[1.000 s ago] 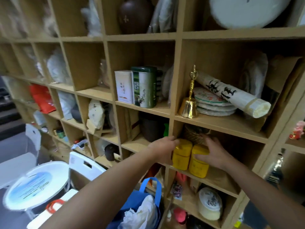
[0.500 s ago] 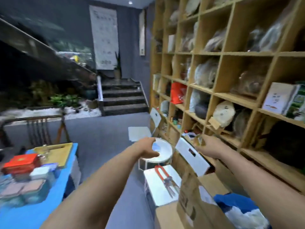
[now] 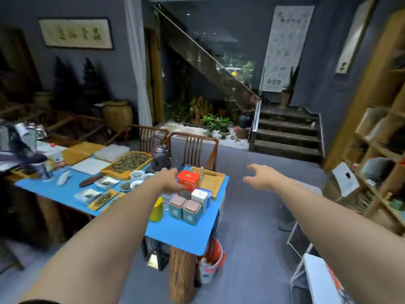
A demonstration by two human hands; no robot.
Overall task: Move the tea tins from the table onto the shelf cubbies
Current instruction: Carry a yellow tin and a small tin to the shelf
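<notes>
A blue table (image 3: 182, 235) stands ahead with tea tins grouped at its near right end: a red tin (image 3: 188, 179), a white tin (image 3: 199, 197), two teal tins with pink lids (image 3: 185, 208) and a yellow tin (image 3: 157, 210) partly behind my left forearm. My left hand (image 3: 169, 179) reaches over the table beside the red tin, fingers apart and empty. My right hand (image 3: 262, 178) hovers in the air to the right of the table, open and empty. The wooden shelf cubbies (image 3: 379, 137) run along the right edge.
Tea trays, small bowls and a dark kettle (image 3: 161, 157) cover the table's far part. Two wooden chairs (image 3: 192, 150) stand behind it. An orange bucket (image 3: 213, 257) sits under the table. White stools (image 3: 315, 279) stand at lower right; stairs (image 3: 287, 132) rise beyond.
My view swung left from the shelf to the table. Both hands left the two yellow tins in a cubby and now stretch empty toward the table.
</notes>
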